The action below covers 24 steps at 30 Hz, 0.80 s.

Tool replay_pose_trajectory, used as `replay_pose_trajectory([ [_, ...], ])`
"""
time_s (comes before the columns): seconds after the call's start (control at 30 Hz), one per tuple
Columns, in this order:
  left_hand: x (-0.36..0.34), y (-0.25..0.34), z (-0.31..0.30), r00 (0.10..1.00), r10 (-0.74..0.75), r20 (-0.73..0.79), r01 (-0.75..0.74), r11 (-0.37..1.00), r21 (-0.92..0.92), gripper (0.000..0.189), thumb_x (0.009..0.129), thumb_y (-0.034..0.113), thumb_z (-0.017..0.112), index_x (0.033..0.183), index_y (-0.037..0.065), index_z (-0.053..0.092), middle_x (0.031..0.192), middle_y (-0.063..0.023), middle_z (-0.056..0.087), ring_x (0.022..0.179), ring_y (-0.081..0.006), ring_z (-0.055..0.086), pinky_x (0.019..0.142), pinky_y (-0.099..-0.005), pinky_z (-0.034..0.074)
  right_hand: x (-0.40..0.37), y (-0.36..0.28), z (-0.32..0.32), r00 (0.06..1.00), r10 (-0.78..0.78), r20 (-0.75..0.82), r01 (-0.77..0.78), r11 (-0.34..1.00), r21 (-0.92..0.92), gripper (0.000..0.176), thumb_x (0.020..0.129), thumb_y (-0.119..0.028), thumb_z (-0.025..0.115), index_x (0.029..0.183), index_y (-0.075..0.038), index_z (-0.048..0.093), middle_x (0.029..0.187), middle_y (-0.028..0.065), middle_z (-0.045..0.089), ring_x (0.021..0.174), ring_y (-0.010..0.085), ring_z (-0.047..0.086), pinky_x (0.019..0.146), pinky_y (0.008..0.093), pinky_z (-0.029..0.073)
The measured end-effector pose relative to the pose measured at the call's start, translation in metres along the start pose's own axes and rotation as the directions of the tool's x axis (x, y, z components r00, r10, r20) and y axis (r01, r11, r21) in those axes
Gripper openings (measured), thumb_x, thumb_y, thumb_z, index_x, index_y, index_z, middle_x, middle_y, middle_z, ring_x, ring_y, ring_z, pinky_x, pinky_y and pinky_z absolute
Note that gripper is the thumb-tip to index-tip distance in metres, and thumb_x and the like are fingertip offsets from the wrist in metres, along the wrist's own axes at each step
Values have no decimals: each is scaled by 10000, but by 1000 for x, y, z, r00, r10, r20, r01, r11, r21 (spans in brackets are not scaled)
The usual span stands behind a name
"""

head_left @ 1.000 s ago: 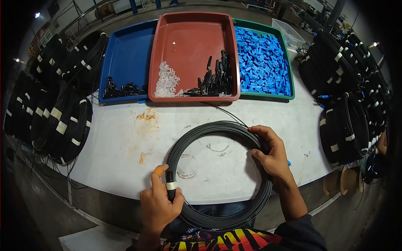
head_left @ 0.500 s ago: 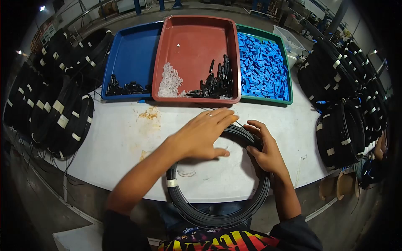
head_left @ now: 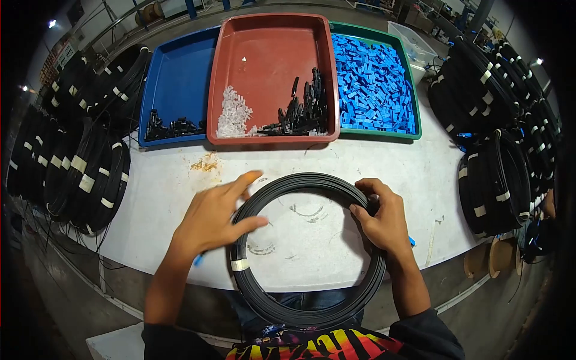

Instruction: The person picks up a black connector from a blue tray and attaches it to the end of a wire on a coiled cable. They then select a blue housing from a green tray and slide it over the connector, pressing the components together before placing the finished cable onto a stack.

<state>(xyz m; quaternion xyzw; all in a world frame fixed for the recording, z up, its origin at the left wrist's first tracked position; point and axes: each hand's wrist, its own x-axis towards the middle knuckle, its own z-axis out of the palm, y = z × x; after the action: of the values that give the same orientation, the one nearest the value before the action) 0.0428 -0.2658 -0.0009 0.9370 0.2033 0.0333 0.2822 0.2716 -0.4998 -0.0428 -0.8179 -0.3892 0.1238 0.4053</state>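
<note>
The cable coil (head_left: pixel 300 313) lies flat in the middle of the near part of the bench (head_left: pixel 162 198), with its opening turned upward. Its far arc rests on the white surface, but its near arc passes over the front edge of the bench and hangs in front of the person's body. It is a ring, so it has no real pointing end. In this view it looks a little longer in the direction from the trays toward the person.

The right hand (head_left: pixel 381 219) is closed around the right upper part of the ring, the fingers curled over the black strands. The left hand (head_left: pixel 210 219) is blurred. Its fingers are spread and not clamped, and it lies over the left side of the ring with the thumb across the strands.

The coil is made of many thin, smooth black turns, bound by a white tape band (head_left: pixel 239 264) on its left side.

The room for moving is mostly inside the ring and on the bare strip between the coil and the trays. The red tray (head_left: pixel 270 54), the blue tray (head_left: pixel 180 78) and the green tray (head_left: pixel 416 114) close the far side. Stacks of taped black coils stand on the left (head_left: pixel 78 150) and on the right (head_left: pixel 498 144). The bench top is matt white with an orange stain (head_left: pixel 207 162).
</note>
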Motion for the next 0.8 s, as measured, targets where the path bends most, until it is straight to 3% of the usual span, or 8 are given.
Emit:
replay_pose_trajectory([
  [0.13,-52,1,14,995,-84,-51,76,988,-138,814,822,330,843,1497,67,473,1052,-236,713,907,-286,729,761,-366,581,-5,-8,-2,998,17,-65,-27,986,-162,429,771,-161,821,1148,-6,686,967,218,720,821,343,698,775,419,548],
  [0.27,-77,15,36,970,-198,-141,132,916,-378,820,821,188,851,1481,-53,427,1216,-292,667,1031,-310,715,867,-364,587,-20,-13,-17,999,10,-35,-15,989,-146,488,765,-234,852,1169,-11,692,974,207,724,846,337,690,758,394,538],
  [0.33,-83,15,55,931,-234,-279,54,846,-530,821,830,153,839,1485,-77,401,1231,-295,660,1094,-312,701,899,-369,580,-33,-8,-27,995,94,35,-91,992,-82,624,764,-330,862,1265,-18,660,1090,194,730,1006,354,668,889,450,506],
  [0.4,-91,27,62,924,-278,-263,89,824,-560,787,853,100,791,1495,-87,376,1262,-309,641,1154,-331,675,989,-403,546,-54,1,-32,991,-134,14,134,969,-207,774,771,-432,848,1376,-21,595,1230,179,713,1232,387,584,1034,549,401],
  [0.43,-97,31,69,891,-349,-291,91,764,-639,780,855,77,771,1500,-91,364,1296,-313,619,1186,-336,655,1031,-414,518,-65,6,-38,995,-40,95,64,964,-258,895,779,-496,827,1475,-32,507,1396,183,634,1441,421,421,1171,611,239],
  [0.57,-106,51,86,866,-419,-273,48,614,-788,811,852,16,703,1535,-84,277,1479,-286,452,1363,-329,494,1177,-427,359,-108,0,-34,993,103,52,-95,986,-138,938,800,-442,823,1538,-40,407,1545,217,483,1527,434,309,1260,579,130],
  [0.63,-105,62,91,844,-445,-298,23,586,-810,836,837,-14,672,1547,-74,234,1514,-258,382,1409,-319,417,1210,-426,286,-119,-19,-24,977,215,-3,-215,976,27,823,862,-292,776,1548,-62,384,1525,242,491,1480,452,385,1250,580,190],
  [0.8,-109,53,117,810,-341,-477,-63,758,-649,766,843,-63,574,1550,-30,282,1544,-225,390,1455,-325,379,1227,-429,239,-136,-35,6,970,202,-137,-180,971,158,754,877,-86,710,1547,-66,366,1572,255,415,1516,456,316,1262,552,174],
])
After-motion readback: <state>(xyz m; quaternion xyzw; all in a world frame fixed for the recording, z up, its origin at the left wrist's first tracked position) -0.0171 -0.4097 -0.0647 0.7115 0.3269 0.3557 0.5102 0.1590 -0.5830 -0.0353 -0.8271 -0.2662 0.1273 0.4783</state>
